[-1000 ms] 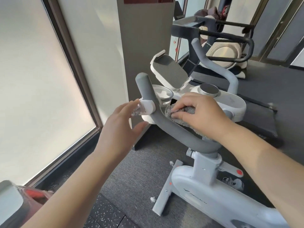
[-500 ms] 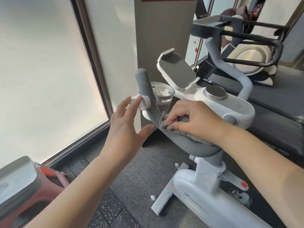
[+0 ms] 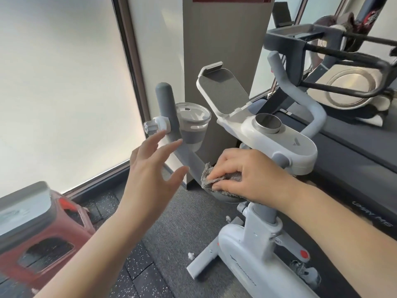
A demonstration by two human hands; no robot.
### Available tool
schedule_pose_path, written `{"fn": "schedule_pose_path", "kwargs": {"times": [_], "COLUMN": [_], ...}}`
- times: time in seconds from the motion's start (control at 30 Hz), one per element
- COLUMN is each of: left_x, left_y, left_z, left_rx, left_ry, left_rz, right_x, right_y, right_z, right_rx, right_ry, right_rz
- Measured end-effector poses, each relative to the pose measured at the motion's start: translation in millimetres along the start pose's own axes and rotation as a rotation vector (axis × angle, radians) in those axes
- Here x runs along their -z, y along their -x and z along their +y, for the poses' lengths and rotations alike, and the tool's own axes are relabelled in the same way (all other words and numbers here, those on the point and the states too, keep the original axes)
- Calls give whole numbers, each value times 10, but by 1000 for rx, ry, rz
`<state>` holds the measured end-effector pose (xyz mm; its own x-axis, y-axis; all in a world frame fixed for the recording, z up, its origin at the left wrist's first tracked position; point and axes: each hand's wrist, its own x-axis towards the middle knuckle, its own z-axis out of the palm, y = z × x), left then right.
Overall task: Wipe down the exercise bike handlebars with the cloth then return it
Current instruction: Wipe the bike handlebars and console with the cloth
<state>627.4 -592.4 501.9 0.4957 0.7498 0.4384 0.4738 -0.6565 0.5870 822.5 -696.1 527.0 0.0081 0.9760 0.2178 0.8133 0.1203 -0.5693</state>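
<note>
A white exercise bike [image 3: 242, 252] stands in front of me with grey padded handlebars. The left handlebar [image 3: 167, 117] rises upright and curves down to the stem; the right handlebar [image 3: 300, 95] curves up behind the console. My right hand [image 3: 247, 175] presses a grey fluffy cloth [image 3: 209, 176] onto the low bend of the left handlebar. My left hand [image 3: 152, 166] hovers with fingers spread just in front of that bar, below its white knob [image 3: 155, 125], and holds nothing.
A cup holder [image 3: 193, 123], a tilted tablet tray [image 3: 223, 91] and a round dial [image 3: 267, 122] sit on the bike's console. A treadmill [image 3: 354, 168] is on the right, a grey pillar [image 3: 223, 39] behind, frosted windows left, a red stool [image 3: 40, 239] at lower left.
My left hand has come off the white knob and drawn back, fingers spread. My right hand with the cloth has slid down the bar toward the stem. The view shifted.
</note>
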Motion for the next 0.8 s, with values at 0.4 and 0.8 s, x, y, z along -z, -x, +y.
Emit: {"fn": "schedule_pose_path", "kwargs": {"times": [0.4, 0.8], "left_x": [-225, -341], "left_y": [215, 201], "left_z": [303, 425], "left_rx": [-12, 54], "left_ry": [-82, -155], "left_rz": [12, 63], "right_x": [70, 148], "right_y": [333, 608], "right_z": [297, 610], "right_rx": [122, 160], "right_ry": [25, 174], "right_rz": [-13, 128]}}
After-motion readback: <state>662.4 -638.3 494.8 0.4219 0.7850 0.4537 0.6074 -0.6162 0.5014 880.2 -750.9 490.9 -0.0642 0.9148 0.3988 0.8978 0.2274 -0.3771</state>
